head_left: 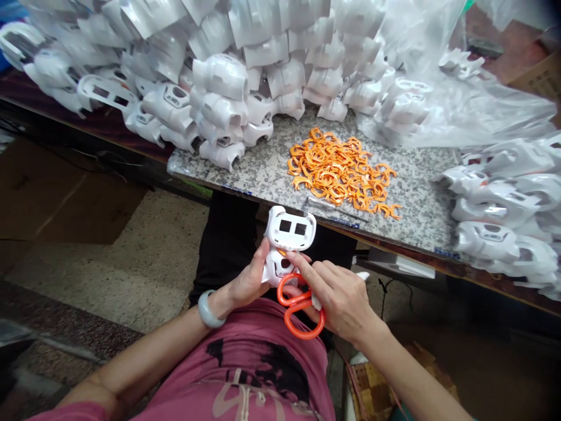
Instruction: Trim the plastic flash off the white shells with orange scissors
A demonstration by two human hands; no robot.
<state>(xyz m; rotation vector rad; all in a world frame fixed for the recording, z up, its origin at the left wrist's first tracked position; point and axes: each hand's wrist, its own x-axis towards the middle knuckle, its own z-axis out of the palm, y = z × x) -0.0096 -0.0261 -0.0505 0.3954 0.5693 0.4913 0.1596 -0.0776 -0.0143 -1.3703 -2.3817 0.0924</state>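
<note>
In the head view, a white plastic housing (pixel 292 230) with two square windows is held over my lap, in front of the table edge. My left hand (pixel 250 270) is closed around its left side. A small orange clip (pixel 281 252) shows on the housing's narrow middle. My right hand (pixel 335 290) touches the housing beside that clip with an outstretched index finger. Its other fingers are curled around scissors with red-orange handles (pixel 302 316); the handle loops point towards my body and the blades are mostly hidden.
A pile of orange clips (pixel 337 169) lies on the speckled tabletop (pixel 263 169), with a thin metal tool (pixel 335 210) near the front edge. Stacked white housings (pixel 221 111) line the back and left; more housings (pixel 504 204) stand at right, below clear plastic bags (pixel 464 111).
</note>
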